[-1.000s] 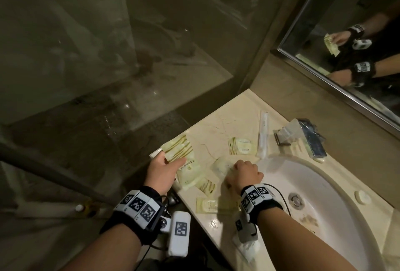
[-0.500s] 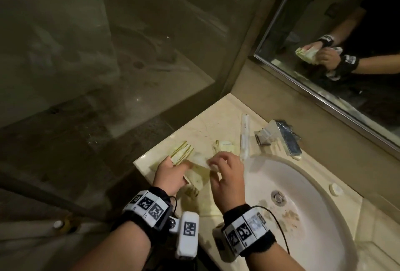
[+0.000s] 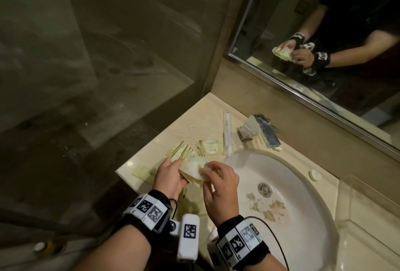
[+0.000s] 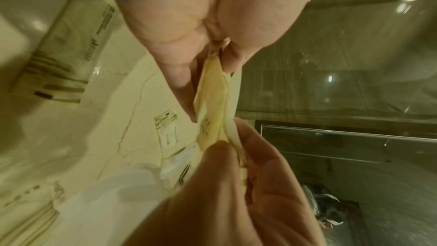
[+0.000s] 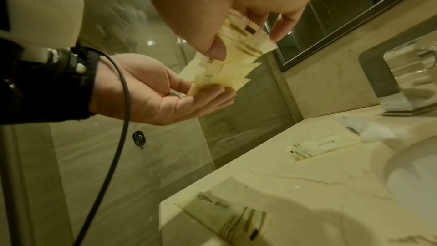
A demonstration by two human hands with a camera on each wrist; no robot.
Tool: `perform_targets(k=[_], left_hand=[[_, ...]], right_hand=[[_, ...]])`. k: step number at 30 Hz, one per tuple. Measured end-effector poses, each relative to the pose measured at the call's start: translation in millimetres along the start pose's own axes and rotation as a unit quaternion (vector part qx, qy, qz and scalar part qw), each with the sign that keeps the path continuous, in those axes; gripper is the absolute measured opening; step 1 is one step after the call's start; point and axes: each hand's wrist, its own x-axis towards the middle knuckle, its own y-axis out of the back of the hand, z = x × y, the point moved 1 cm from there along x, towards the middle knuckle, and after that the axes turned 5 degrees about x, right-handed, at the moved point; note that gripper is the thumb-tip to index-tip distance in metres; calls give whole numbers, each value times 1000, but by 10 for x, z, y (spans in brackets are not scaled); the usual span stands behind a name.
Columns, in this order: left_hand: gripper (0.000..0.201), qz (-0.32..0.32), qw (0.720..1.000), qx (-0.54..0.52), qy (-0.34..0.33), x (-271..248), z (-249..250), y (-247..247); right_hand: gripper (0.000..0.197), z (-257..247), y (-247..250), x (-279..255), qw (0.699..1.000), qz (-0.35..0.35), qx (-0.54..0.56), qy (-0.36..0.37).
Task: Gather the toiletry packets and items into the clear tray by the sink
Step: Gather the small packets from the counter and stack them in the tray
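Above the near left counter, a left hand (image 3: 171, 176) and right hand (image 3: 218, 181) both pinch a fanned stack of packets (image 3: 194, 170), mid-gathering; loose packets (image 3: 208, 147) remain beside the sink (image 3: 303, 175), so collecting those probably comes next, the clear tray seemingly far right

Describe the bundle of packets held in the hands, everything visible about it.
The bundle of packets is several thin, flat, pale yellow sachets with darker stripes, small print and zigzag edges, fanned unevenly. It is held above the counter's front, pinched from both sides: left hand underneath, right hand fingers on top.
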Motion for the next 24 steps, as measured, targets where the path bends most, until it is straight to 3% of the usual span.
perform_targets(k=[6,9,12,16,20,24], left_hand=[[38,1,1000,-17,6,47,-31,-49],[44,-23,1000,-8,-2,73,-36,-58],[34,-36,997,55,-25,128,-81,-30],[30,16,992,112,-52,252,-122,130],[26,76,989,121,-46,333,-59,316],[23,111,984,126,-51,293,62,354]], right_hand=[[28,-13,1,-3,999,16,-34,-3],[31,-7,-4,-13,999,-4,-36,-4],[34,-1,-8,-42,999,-53,-10,-12],[32,68,64,-44,995,-95,15,-10],[34,279,178,74,992,-50,33,-115],[17,486,252,196,988,-26,29,-153]])
